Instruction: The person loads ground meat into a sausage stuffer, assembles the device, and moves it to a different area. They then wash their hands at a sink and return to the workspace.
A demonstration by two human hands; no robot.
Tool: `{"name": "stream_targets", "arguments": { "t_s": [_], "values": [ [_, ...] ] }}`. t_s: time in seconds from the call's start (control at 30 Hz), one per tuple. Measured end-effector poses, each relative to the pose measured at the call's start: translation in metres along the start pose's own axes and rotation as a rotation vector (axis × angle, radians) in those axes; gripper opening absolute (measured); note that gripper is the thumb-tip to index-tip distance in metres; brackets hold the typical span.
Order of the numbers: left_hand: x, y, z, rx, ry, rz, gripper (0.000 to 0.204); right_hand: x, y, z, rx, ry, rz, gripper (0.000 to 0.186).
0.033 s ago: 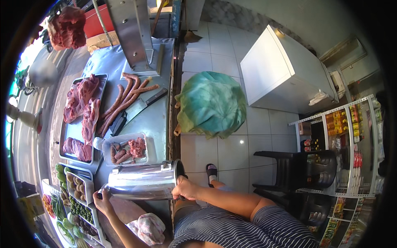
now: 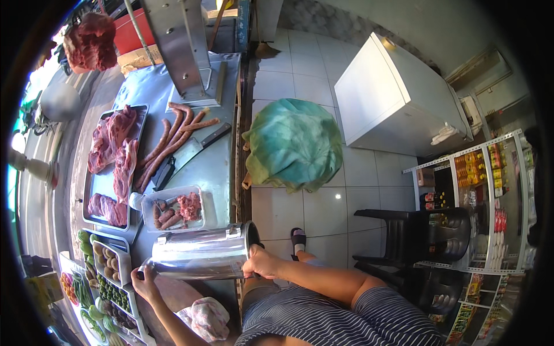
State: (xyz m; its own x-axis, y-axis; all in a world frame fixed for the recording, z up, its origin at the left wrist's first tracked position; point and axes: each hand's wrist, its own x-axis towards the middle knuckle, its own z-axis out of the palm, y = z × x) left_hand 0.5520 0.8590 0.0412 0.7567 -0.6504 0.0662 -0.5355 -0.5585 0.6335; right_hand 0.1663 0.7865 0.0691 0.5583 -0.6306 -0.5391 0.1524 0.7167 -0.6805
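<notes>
A shiny metal cylinder [image 2: 199, 254] with clamps lies on its side across the near end of the counter. My left hand [image 2: 145, 281] is closed at its narrower left end, beside a small dark part. At the wide, dark-rimmed right end my right hand [image 2: 261, 262] grips the edge, fingers partly hidden. Just beyond the cylinder stands a clear plastic tub [image 2: 203, 222] with sausage pieces and ground meat [image 2: 188, 206]. Farther off, long sausages [image 2: 176, 135] lie beside a cleaver [image 2: 187, 153] with a black handle. A metal tray [image 2: 86, 199] on the left holds raw meat cuts [image 2: 111, 138].
Trays of vegetables [image 2: 112, 294] sit at the lower left. A crumpled cloth [image 2: 205, 319] lies near my left forearm. Right of the counter stand a green-covered round object [image 2: 293, 144], a white freezer [image 2: 375, 95], black chairs [image 2: 398, 236] and stocked shelves [image 2: 490, 230].
</notes>
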Motion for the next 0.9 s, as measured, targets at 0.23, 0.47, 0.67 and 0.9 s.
{"name": "stream_targets", "arguments": {
  "t_s": [0.23, 0.47, 0.67, 0.9],
  "values": [
    [-0.096, 0.072, 0.01, -0.227, 0.012, 0.115, 0.031, -0.076, -0.039, -0.086, -0.19, -0.072, -0.031, 0.01],
    [-0.203, 0.163, 0.066, -0.48, -0.015, -0.048, 0.022, -0.166, -0.106, -0.203, -0.102, -0.029, -0.134, 0.035],
    [-0.261, 0.26, 0.138, -0.394, -0.12, -0.049, 0.03, -0.24, -0.176, -0.295, -0.239, 0.072, -0.292, 0.035],
    [-0.263, 0.363, 0.231, -0.76, -0.268, 0.083, 0.019, -0.287, -0.249, -0.381, -0.171, 0.193, -0.354, 0.035]
  ]
}}
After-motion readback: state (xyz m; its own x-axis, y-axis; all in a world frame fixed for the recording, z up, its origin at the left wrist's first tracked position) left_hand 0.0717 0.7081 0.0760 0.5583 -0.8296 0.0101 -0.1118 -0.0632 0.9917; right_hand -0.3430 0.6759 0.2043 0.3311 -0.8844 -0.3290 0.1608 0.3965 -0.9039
